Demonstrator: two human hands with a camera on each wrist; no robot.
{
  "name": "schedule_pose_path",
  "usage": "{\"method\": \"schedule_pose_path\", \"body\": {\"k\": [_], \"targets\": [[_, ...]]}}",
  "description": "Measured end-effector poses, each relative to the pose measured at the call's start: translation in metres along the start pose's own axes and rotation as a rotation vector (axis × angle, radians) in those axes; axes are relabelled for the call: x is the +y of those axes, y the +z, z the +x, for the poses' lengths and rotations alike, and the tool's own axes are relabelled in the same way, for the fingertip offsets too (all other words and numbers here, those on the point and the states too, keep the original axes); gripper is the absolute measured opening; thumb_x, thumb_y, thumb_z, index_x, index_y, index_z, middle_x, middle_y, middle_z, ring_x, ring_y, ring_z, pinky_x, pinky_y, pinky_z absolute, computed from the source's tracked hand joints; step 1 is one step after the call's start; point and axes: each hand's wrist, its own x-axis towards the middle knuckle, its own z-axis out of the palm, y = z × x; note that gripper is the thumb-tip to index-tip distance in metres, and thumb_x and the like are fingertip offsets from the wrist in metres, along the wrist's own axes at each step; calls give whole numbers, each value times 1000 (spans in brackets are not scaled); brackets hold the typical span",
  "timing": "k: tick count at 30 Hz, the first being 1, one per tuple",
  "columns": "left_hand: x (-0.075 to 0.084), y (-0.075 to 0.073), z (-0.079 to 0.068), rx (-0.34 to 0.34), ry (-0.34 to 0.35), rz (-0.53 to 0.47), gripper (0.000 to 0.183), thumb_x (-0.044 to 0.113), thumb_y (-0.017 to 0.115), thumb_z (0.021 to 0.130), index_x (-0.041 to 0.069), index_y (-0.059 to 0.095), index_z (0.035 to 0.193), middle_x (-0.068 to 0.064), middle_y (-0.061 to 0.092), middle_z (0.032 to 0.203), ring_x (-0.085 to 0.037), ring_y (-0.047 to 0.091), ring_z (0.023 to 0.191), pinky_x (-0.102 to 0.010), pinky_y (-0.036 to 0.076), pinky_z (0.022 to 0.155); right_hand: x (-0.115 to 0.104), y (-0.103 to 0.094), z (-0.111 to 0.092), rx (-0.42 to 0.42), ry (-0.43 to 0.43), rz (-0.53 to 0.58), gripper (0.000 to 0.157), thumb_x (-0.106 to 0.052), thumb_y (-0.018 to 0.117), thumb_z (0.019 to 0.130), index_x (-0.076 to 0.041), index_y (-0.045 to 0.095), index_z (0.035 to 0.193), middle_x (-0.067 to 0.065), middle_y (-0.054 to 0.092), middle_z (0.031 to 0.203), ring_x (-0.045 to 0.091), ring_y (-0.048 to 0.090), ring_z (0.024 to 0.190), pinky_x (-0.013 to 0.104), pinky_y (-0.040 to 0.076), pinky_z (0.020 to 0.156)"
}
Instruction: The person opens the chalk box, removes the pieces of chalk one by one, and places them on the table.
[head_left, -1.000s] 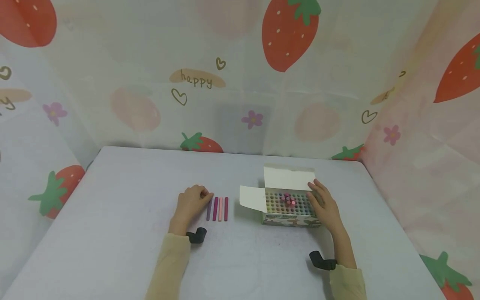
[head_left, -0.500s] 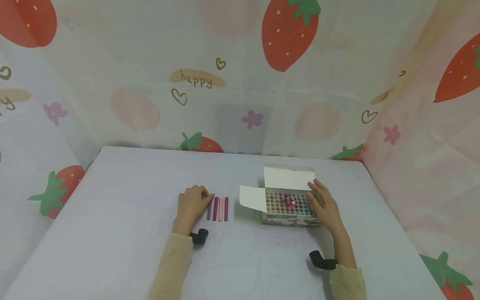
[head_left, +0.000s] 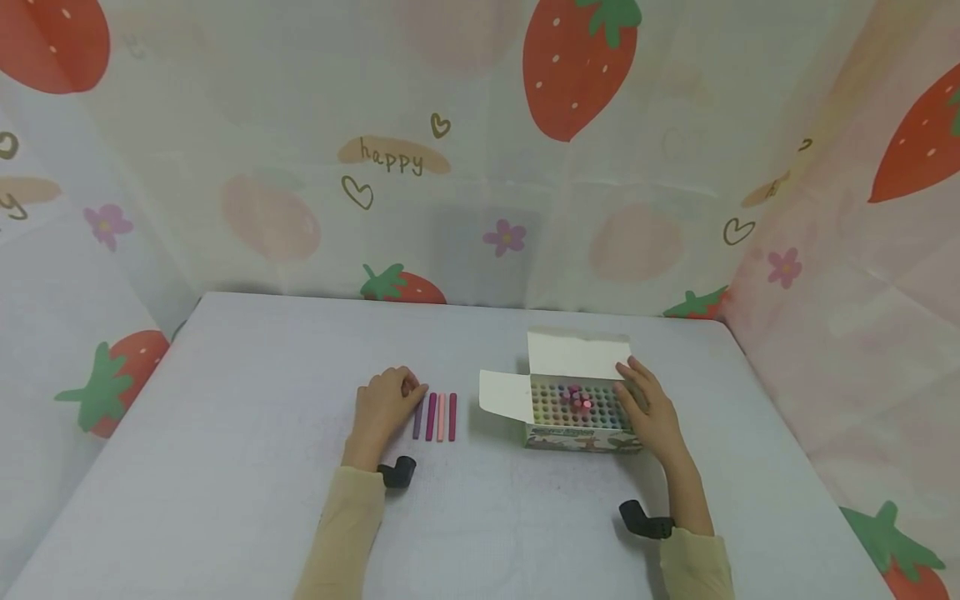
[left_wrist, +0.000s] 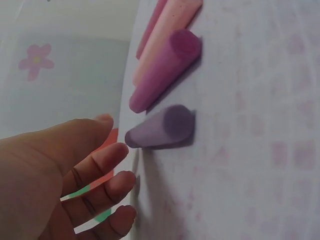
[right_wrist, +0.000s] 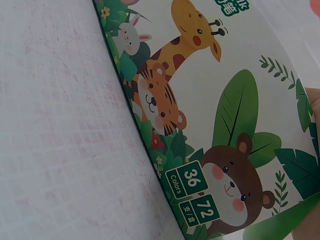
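Observation:
Several chalk sticks lie side by side on the white table in the head view: purple (head_left: 417,423), magenta (head_left: 431,418), light pink (head_left: 441,418) and deep pink (head_left: 452,418). My left hand (head_left: 381,415) is at the far end of the purple stick. In the left wrist view its thumb and fingers are apart, fingertips right by that end, and nothing is between them. Toward the right stands a chalk box (head_left: 581,440) printed with animals, lid up. My right hand (head_left: 652,417) rests at the box's right end, fingers loosely extended; the right wrist view hides most of it.
A holed insert (head_left: 550,408) fills the box, with a few pink and purple chalk ends (head_left: 577,400) standing up mid-way. The side flap (head_left: 506,397) sticks out leftward and the lid (head_left: 579,354) stands at the back. A strawberry-patterned cloth (head_left: 480,208) encloses the table.
My left hand has shifted very slightly at the purple chalk stick, which has barely moved. My right hand stays at the box.

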Motion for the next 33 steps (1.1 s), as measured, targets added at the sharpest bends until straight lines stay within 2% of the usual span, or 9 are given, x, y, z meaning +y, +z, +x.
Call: {"method": "schedule_pose_path", "body": {"k": [6, 12, 17, 23, 29, 33], "targets": [[7, -6, 0, 45, 66, -7, 23, 33, 62, 88, 11, 65, 91, -3, 58, 78, -20, 54, 71, -39, 41, 65, 1, -1, 0, -10, -3, 24, 45, -30, 47, 97, -7, 44, 136, 15, 27, 149, 41, 23, 136, 65, 23, 100], [26, -16, -2, 58, 137, -6, 21, 34, 61, 88, 13, 65, 92, -4, 61, 84, -22, 55, 77, -42, 42, 68, 2, -1, 0, -11, -5, 27, 45, -30, 47, 97, -7, 44, 136, 15, 27, 149, 42, 23, 136, 65, 23, 100], [42, -17, -6, 82, 207, -14, 19, 33, 61, 89, 14, 66, 93, -4, 62, 85, -21, 54, 78, -39, 41, 67, 3, 0, 0, -5, -3, 22, 45, -30, 47, 97, -7, 44, 136, 15, 28, 149, 42, 24, 135, 65, 23, 100], [66, -8, -12, 128, 323, -36, 13, 29, 64, 87, 17, 65, 91, -3, 62, 86, -20, 54, 77, -37, 41, 64, 2, 0, -1, -7, 2, 12, 45, -30, 47, 97, -7, 44, 136, 15, 28, 149, 41, 24, 135, 64, 24, 100], [92, 5, -14, 170, 433, -12, 9, 28, 65, 86, 20, 64, 90, 2, 60, 85, -17, 54, 76, -34, 41, 64, 0, -1, -1, -14, 8, 15, 46, -31, 46, 97, -7, 44, 136, 14, 27, 149, 41, 23, 136, 64, 23, 100], [110, 8, -15, 191, 505, -11, 8, 26, 65, 86, 20, 64, 90, 3, 60, 85, -17, 54, 77, -34, 41, 64, 0, -1, -1, -22, 11, 23, 46, -31, 46, 97, -8, 43, 137, 14, 26, 150, 41, 23, 136, 65, 23, 100]]}}
